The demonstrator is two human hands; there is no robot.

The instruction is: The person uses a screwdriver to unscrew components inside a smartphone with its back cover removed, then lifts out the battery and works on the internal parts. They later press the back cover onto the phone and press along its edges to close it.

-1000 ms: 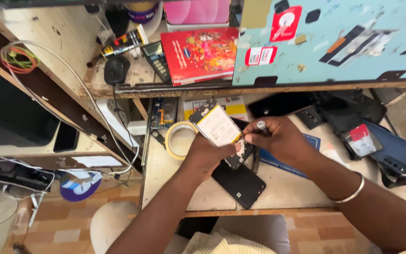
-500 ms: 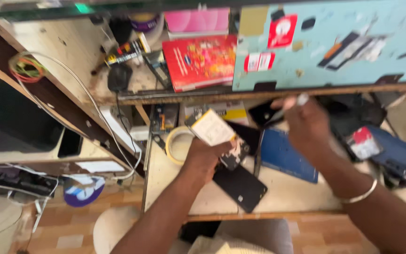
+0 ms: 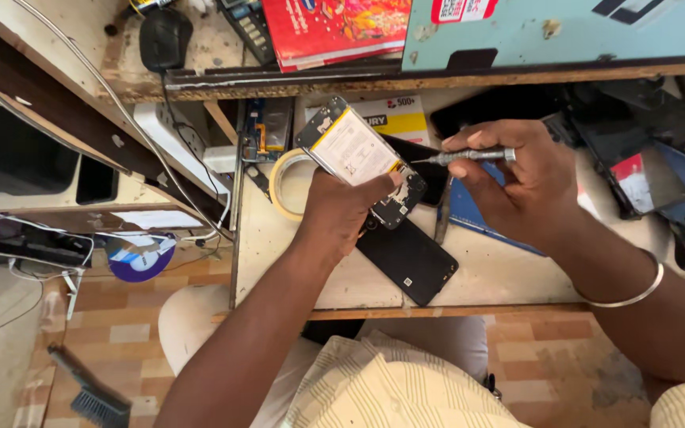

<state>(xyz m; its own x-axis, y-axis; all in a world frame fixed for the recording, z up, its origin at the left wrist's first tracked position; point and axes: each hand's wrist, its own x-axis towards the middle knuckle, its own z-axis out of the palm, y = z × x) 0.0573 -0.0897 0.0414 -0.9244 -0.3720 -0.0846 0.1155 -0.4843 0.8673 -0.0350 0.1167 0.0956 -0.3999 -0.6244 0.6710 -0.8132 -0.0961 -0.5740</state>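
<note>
1. Head view: a cluttered, pale wooden desk (image 3: pixel 485 273) is seen from above, with a shelf (image 3: pixel 438 78) over its far edge and a tiled floor (image 3: pixel 120 317) below to the left.
2. An opened phone (image 3: pixel 356 158) is held above the desk by the left hand (image 3: pixel 342 210). The fingers (image 3: pixel 380 184) are clamped on its lower edge, with the thumb laid across the lower part and the rest of the body projecting up and left beyond the hand.
3. The phone is shown with its back removed: a pale rectangular battery is exposed in a dark frame, and small dark parts are visible at the lower end.
4. A slim metal screwdriver (image 3: pixel 469 155) is pinched in the right hand (image 3: pixel 517 186), whose fingers are closed together on its shaft. The tip is pointed left, just beside the phone's right edge; contact cannot be told.
5. A black phone (image 3: pixel 410 261) lies flat on the desk under the hands. A roll of tape (image 3: pixel 281 181) rests just left of the held phone, and a blue flat item (image 3: pixel 469 214) is partly covered by the right hand.
6. A metal bangle (image 3: pixel 636 293) is worn on the right wrist.
</note>
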